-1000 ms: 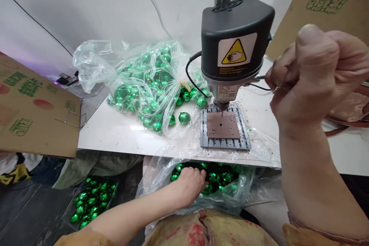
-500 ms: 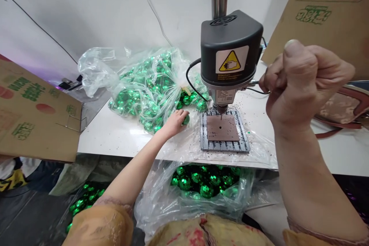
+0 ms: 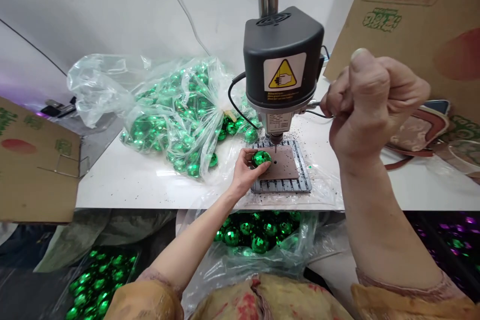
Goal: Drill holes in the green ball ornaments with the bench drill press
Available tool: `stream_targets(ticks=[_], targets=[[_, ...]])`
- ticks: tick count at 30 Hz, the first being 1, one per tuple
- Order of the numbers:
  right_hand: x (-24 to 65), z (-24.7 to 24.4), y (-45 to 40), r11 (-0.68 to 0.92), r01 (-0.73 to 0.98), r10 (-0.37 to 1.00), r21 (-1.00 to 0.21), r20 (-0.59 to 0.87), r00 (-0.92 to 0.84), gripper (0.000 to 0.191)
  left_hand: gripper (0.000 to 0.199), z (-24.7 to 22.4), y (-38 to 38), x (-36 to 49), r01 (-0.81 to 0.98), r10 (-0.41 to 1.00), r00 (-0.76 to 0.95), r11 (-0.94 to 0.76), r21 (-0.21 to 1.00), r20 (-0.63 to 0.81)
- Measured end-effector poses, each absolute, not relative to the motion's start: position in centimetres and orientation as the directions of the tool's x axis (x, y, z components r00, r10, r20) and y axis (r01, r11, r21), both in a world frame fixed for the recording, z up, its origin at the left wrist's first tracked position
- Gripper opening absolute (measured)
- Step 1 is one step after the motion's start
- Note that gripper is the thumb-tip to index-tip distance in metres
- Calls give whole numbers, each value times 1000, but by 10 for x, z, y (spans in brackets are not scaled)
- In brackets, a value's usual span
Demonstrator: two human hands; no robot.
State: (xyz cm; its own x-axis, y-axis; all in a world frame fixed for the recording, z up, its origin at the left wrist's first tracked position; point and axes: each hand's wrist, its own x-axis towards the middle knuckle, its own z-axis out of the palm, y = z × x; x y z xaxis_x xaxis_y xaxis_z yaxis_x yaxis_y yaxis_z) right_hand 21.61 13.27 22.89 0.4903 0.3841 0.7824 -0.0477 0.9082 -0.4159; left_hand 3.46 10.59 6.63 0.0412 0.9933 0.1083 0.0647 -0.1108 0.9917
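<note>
Between the thumb and fingers of my left hand is a green mirrored ball. It is over the left part of a brown board, just left of the bit of a black bench drill. The board lies on the drill's slotted metal base and has a dark hole near the bit. My right hand is closed around the drill's lever, on the drill's right side.
A clear bag of green balls lies behind on the white table. Another open bag of green balls hangs below the table's front edge. Cardboard boxes stand left and right. A pinkish bag sits at the right.
My left hand has moved right with a green ball, from beside the bag to the board under the drill. My right hand stays on the lever. The view has shifted slightly right.
</note>
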Motion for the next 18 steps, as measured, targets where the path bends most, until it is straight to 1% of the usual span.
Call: stream_targets(ticks=[2, 4, 7, 9, 10, 12, 14, 16, 18], targets=[[217, 229, 132, 910, -51, 382, -411, 789, 482, 48, 57, 63, 115, 33, 70, 990, -14, -142, 987, 144], [217, 230, 131, 906, -47, 391, -421, 789, 474, 47, 54, 65, 122, 30, -21, 990, -23, -137, 990, 136], [216, 231, 128, 895, -30, 404, -444, 781, 476, 46, 52, 71, 126, 30, -232, 999, 36, -14, 973, 23], [214, 232, 128, 892, -27, 408, -452, 776, 482, 47, 54, 71, 126, 32, -306, 997, 70, 57, 950, -38], [214, 232, 128, 894, -28, 402, -447, 775, 487, 47, 56, 70, 126, 33, -313, 996, 78, 75, 947, -53], [213, 231, 130, 907, -32, 380, -419, 783, 492, 47, 61, 67, 125, 35, -273, 997, 68, 58, 960, -41], [213, 230, 132, 916, -40, 366, -398, 792, 488, 47, 62, 63, 125, 35, -189, 999, 51, -9, 982, 19], [213, 230, 132, 915, -39, 370, -402, 796, 479, 47, 62, 59, 125, 35, -101, 995, 56, -78, 992, 84], [213, 230, 130, 907, -25, 382, -421, 794, 473, 50, 60, 55, 127, 35, -34, 989, 88, -113, 993, 115]])
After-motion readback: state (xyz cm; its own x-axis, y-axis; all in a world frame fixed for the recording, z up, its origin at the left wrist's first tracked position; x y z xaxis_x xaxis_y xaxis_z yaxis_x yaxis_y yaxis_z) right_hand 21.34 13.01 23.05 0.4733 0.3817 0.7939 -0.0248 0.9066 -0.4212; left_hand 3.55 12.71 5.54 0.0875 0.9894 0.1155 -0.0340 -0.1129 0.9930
